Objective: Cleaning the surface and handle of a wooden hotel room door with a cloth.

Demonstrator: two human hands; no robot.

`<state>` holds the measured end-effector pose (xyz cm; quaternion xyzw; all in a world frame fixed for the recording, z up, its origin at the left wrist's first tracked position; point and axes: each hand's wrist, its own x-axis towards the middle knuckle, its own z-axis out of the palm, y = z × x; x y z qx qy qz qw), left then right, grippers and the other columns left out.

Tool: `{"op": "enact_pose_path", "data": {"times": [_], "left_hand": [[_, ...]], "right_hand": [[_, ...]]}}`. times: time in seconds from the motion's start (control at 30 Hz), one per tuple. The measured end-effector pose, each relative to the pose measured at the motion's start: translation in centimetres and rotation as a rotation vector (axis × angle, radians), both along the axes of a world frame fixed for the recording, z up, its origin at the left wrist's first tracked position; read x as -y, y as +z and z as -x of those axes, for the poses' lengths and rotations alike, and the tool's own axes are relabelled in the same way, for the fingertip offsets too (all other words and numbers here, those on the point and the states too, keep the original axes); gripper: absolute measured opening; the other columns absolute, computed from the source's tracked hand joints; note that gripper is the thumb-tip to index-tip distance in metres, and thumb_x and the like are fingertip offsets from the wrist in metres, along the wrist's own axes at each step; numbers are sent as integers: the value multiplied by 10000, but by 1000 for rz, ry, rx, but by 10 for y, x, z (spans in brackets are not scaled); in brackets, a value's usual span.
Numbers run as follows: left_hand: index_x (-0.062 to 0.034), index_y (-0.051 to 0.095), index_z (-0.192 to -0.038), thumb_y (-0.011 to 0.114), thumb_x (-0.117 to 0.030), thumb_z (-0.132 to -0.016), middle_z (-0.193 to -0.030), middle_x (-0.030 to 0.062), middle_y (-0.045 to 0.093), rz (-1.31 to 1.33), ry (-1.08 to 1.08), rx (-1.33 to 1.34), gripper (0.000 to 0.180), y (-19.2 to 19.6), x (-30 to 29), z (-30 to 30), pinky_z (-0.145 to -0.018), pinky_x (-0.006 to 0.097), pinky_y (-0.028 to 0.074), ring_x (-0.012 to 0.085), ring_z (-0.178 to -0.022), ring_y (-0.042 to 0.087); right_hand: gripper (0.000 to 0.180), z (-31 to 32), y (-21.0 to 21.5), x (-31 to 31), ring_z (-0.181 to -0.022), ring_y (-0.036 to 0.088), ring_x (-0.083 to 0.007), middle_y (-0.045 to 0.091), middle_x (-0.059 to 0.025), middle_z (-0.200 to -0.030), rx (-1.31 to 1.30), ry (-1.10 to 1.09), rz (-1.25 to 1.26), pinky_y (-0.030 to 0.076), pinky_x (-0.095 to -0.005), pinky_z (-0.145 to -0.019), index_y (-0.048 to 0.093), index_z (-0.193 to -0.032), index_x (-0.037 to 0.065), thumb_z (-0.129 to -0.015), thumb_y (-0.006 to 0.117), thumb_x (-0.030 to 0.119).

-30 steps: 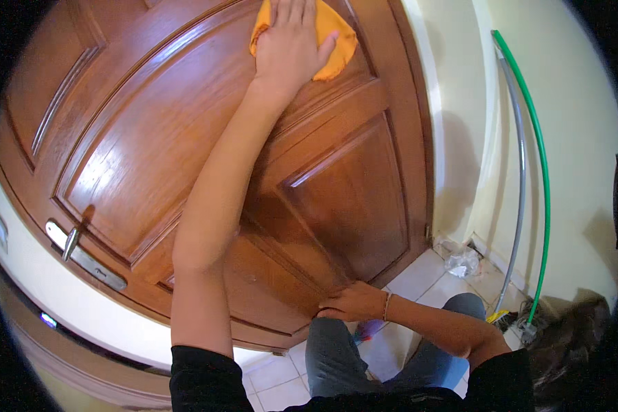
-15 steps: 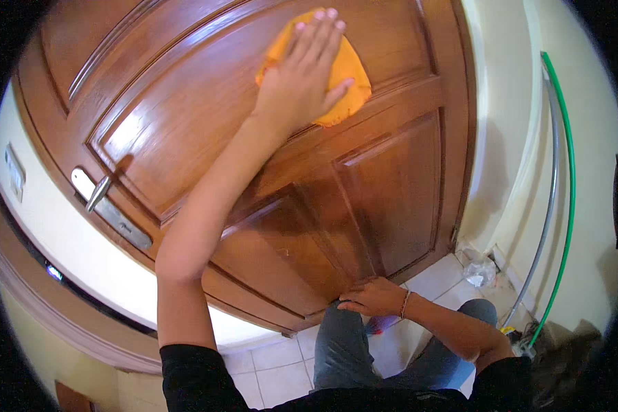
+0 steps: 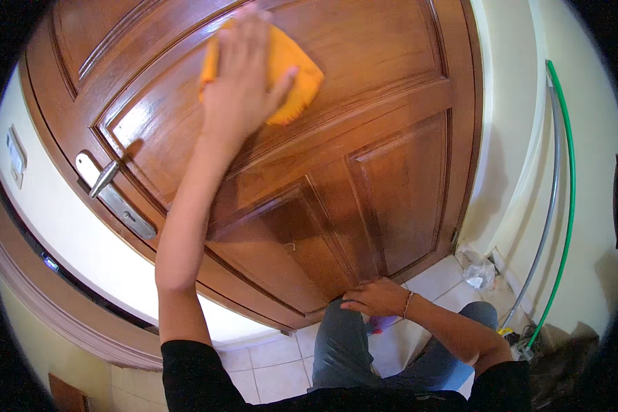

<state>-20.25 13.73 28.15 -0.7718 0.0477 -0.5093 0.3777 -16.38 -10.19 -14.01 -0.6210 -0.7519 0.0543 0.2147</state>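
An orange cloth (image 3: 296, 75) lies against the glossy upper panel of a brown wooden door (image 3: 364, 41). My left hand (image 3: 237, 86) presses the cloth to the wood with its palm; the hand is a little blurred and the cloth sticks out on both sides of it. My right hand (image 3: 376, 297), with a thin bracelet at the wrist, rests on my bent knee (image 3: 343, 329) near the foot of the door and holds nothing.
A silver lever handle (image 3: 104, 180) on a long plate juts from the door's left side. At right, a green hose (image 3: 568, 165) and a grey pipe (image 3: 552, 178) lean by the wall. A crumpled clear plastic bag (image 3: 480, 275) lies on the tiled floor (image 3: 281, 381).
My left hand and the cloth have slid left across the door panel. The view has shifted slightly. My right hand stays on the knee.
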Motion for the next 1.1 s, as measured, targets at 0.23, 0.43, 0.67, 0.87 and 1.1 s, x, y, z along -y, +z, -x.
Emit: {"op": "enact_pose_path", "data": {"times": [0.23, 0.43, 0.67, 0.87, 1.1], "left_hand": [[27, 309, -1701, 565, -530, -1086, -1794, 208, 289, -9, 28, -167, 869, -34, 6, 15, -1353, 509, 210, 334, -1664, 287], [-3, 315, -1709, 586, -547, -1072, -1786, 209, 305, -23, 139, 188, 880, 1, -15, 45, -1353, 502, 215, 335, -1673, 266], [15, 322, -1700, 572, -551, -1078, -1778, 224, 316, 52, 62, 32, 877, -14, -23, 61, -1348, 524, 220, 361, -1674, 252], [2, 290, -1716, 599, -535, -1067, -1787, 223, 293, 51, 167, -40, 898, -30, -26, 82, -1354, 531, 200, 370, -1679, 232], [2, 254, -1727, 574, -538, -1078, -1799, 231, 253, 97, 190, 332, 903, -14, -48, 117, -1361, 536, 157, 377, -1691, 188]], "right_hand": [[437, 1, -10, -4, -1007, 762, -336, 796, -110, -1064, 2, 34, -95, 624, -452, -854, 779, -1172, 125, -1100, 585, 511], [416, 6, -10, -12, -878, 780, -351, 778, -118, -914, -42, 48, -276, 653, -483, -729, 792, -1087, 155, -1103, 580, 513], [423, 3, -13, -13, -949, 780, -375, 803, -126, -1015, -54, 64, -201, 651, -509, -793, 798, -1131, 137, -1098, 593, 506], [459, 3, -18, -13, -995, 777, -385, 810, -125, -1075, -66, 73, -197, 646, -505, -850, 801, -1164, 134, -1099, 577, 529], [460, 3, -9, -9, -1062, 761, -374, 803, -116, -1093, -66, 28, -94, 628, -495, -919, 794, -1174, 140, -1104, 561, 531]]}}
